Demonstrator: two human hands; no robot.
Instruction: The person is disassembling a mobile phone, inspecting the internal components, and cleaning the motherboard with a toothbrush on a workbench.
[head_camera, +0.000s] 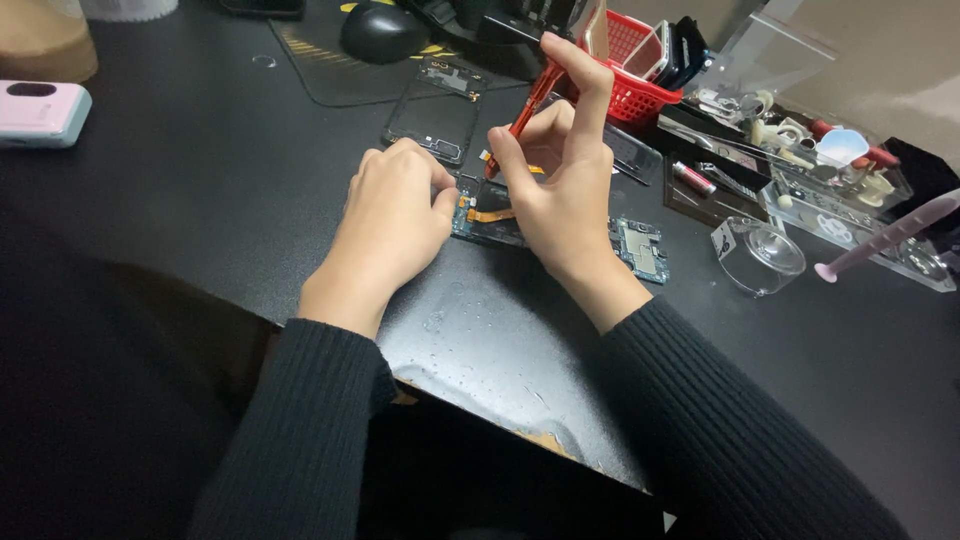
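Black ribbed sleeves (700, 420) are seen lowest in the view, leading up to two bare hands over a black table (200, 200). An orange-red tool (528, 105), thin and pen-like, is pinched by the right hand (560, 190) between thumb and forefinger, its tip brought down onto an opened phone body (490, 215) that lies flat on the table between the hands. The left hand (395, 215) is curled, with its fingertips pressed against the left edge of the phone body; nothing is lifted by it. An orange flex cable (490, 215) is visible across the exposed parts, just under the right thumb. A blue-green circuit board (640, 250) is partly hidden behind the right wrist. A black phone frame (435, 115) is laid just beyond the left hand, and a computer mouse (380, 30) rests on a mat further back. A red plastic basket (640, 85) with phones in it stands behind the right hand. To the right, a small clear dish (760, 255), a pink syringe (885, 235) and a clear tray of small parts (850, 190) are set well apart from the hands. A pink device (40, 112) lies at the far left edge.
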